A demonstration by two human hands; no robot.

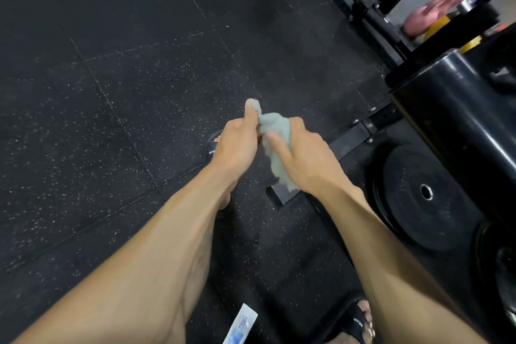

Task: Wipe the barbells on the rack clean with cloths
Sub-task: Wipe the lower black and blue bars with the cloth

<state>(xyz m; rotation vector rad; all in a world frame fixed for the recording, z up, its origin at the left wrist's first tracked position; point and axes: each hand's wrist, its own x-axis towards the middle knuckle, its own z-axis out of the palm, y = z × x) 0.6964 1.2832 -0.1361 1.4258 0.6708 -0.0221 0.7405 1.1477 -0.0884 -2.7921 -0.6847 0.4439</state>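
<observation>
Both hands: left hand [237,142], right hand [304,159] grip cloth [276,131] | rack [371,8] up-right, nearer right hand | barbells unclear

Pale grey-green cloth [275,131]; black white-flecked floor [111,92]; pink kettlebell [430,12].

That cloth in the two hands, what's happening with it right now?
A person stands on a speckled rubber gym floor, gripping a pale grey-green cloth with the left hand and the right hand. It is bunched between them in mid-air, touching no equipment. A black weight plate and the rack are to the right.
</observation>
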